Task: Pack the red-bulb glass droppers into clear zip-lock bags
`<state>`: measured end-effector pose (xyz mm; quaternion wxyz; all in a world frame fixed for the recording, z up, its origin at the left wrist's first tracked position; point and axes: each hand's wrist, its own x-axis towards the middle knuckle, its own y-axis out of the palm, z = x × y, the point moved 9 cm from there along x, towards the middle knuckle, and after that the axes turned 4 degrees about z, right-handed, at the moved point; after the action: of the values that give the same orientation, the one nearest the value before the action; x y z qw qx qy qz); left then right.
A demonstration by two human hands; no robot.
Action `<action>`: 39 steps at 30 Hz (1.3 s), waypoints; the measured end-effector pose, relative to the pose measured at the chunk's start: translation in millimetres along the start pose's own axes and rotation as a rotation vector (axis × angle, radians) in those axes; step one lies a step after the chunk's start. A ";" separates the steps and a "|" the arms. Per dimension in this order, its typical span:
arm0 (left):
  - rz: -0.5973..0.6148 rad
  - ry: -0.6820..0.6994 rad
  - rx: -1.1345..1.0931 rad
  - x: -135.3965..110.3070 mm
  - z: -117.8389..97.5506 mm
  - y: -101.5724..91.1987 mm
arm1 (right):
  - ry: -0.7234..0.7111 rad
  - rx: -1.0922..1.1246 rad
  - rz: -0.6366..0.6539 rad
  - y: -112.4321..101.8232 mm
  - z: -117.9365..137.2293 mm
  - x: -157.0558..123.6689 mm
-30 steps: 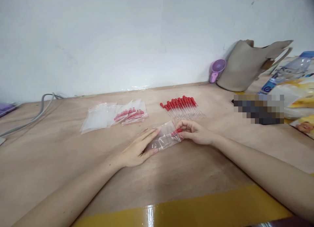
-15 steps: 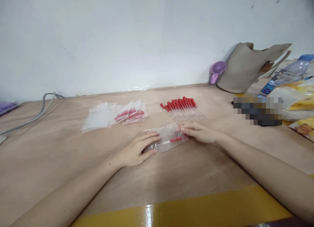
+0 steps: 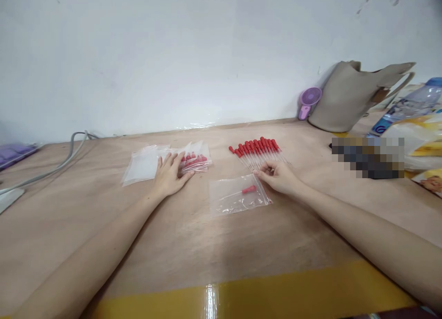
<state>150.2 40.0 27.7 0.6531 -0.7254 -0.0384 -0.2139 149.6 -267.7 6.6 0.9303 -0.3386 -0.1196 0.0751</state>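
A clear zip-lock bag (image 3: 228,204) lies flat on the table in front of me, with one red-bulbed dropper (image 3: 248,189) inside. Thumb and index finger of my right hand (image 3: 278,176) pinch the far corner of this bag near its zip end. My left hand (image 3: 170,174) is open, fingers spread, over the inner edges of two piles. On one side of it are empty zip-lock bags (image 3: 140,165); on the other are bags holding red-bulbed droppers (image 3: 196,162). Just beyond my right hand lies a row of several loose droppers (image 3: 255,147), bulbs pointing away.
Against the wall at the right stand a purple handheld fan (image 3: 310,98) and a beige bag (image 3: 340,100). A water bottle (image 3: 407,107), a yellow-white package (image 3: 419,139) and a pixelated dark object (image 3: 369,160) are also there. A grey cable (image 3: 69,160) runs along the left.
My left hand has left the bag with the single dropper and moved left and away to the bag piles. My right hand stays at that bag's zip end; the bag now lies flatter.
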 end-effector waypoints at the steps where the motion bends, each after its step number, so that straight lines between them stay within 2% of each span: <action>1: 0.033 0.019 0.007 3.0 0.6 3.7 | -0.037 -0.076 -0.025 -3.3 4.3 3.7; 6: 0.073 0.076 0.053 18.3 -8.7 12.4 | -0.176 -0.397 -0.056 -1.7 31.3 29.8; 13: 0.052 0.030 0.049 34.4 -22.0 18.4 | -0.023 -0.642 0.004 31.5 42.9 71.2; 17: -0.105 0.026 0.007 23.3 -33.8 -1.3 | 0.125 -0.693 0.050 39.5 45.3 85.0; 19: -0.207 0.112 -0.051 8.9 -50.6 -14.3 | 0.162 -0.706 0.091 44.0 48.3 90.3; 21: -0.240 0.242 -0.163 -9.5 -74.2 -22.2 | 0.180 -0.713 0.119 49.0 51.7 94.0; 22: -0.212 0.326 -0.234 -19.1 -88.7 -22.9 | 0.184 -0.713 0.120 51.3 53.4 95.2; 25: -0.014 0.527 -0.407 -44.0 -130.5 -17.3 | 0.191 -0.698 0.107 58.6 57.5 96.1; 28: 0.216 0.634 -0.395 -58.2 -157.1 -5.6 | 0.201 -0.663 0.099 62.6 59.7 94.6; 31: 0.334 0.614 -0.344 -58.3 -158.3 1.8 | 0.208 -0.619 0.096 54.9 60.0 91.4; 35: 0.369 0.557 -0.328 -57.0 -147.0 3.6 | 0.118 -0.469 0.076 26.6 57.6 77.3; 37: 0.358 0.529 -0.349 -57.7 -141.9 2.3 | 0.047 -0.185 -0.002 5.0 51.8 62.1; 39: 0.331 0.513 -0.385 -58.2 -139.0 -0.3 | 0.016 0.125 -0.017 -8.4 38.8 42.9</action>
<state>61.3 -80.9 14.7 0.5186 -0.7544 0.2857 -0.2834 180.6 -240.9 48.2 0.9511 -0.2796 -0.1102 0.0716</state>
